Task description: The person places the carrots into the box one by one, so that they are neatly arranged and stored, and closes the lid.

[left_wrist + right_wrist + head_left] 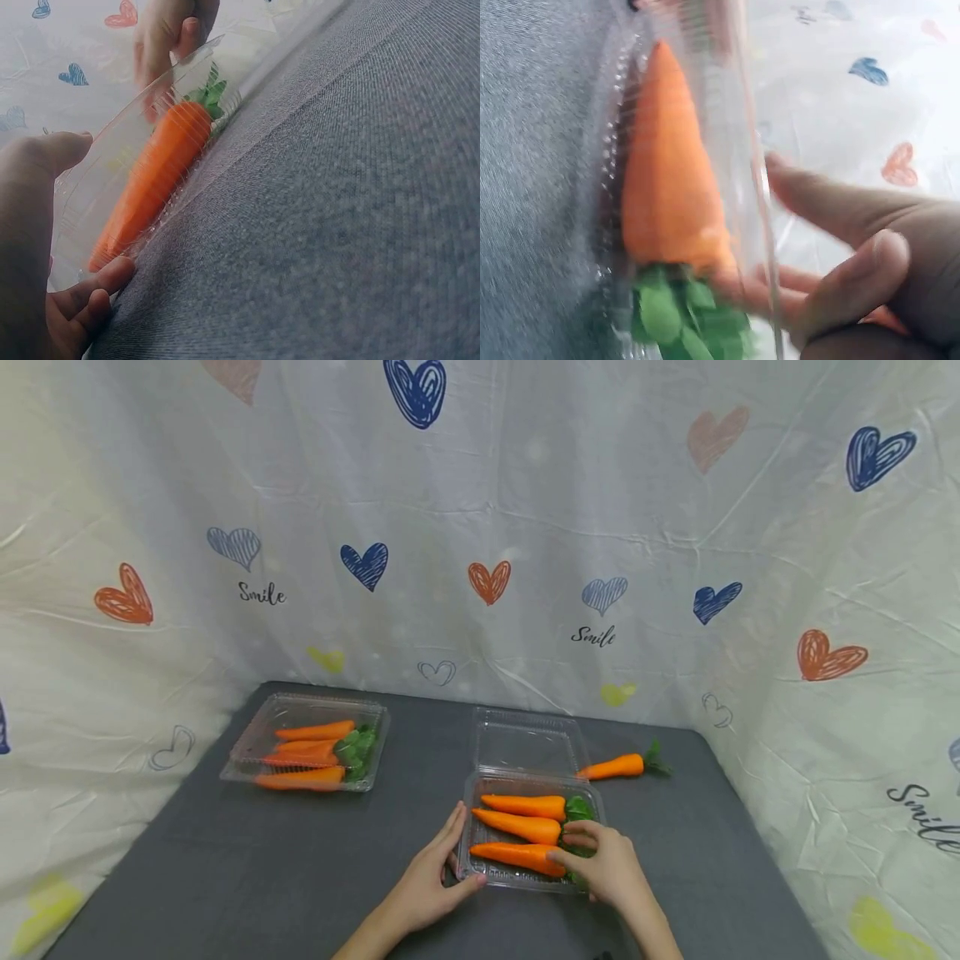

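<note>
A clear plastic clamshell container [465,847] stands in front of me with its lid [525,741] folded back. Inside lie three orange carrots, the nearest one [510,856] along the near wall with its leafy top to the right. My left hand [427,877] holds the container's left side, thumb at the near corner and fingers along the wall. Over the carrots' leafy ends reaches my right hand [611,864], thumb and fingers apart, fingertips right at the crown of the nearest carrot. In the right wrist view its fingers [772,289] overlap that carrot's [671,172] green leaves [682,315].
At the back left of the dark grey table [300,877] sits a second clamshell container [251,735] with its lid down over several carrots [315,731]. Beside the open lid on the right lies one loose carrot [618,767]. A white curtain [450,485] with hearts surrounds the table.
</note>
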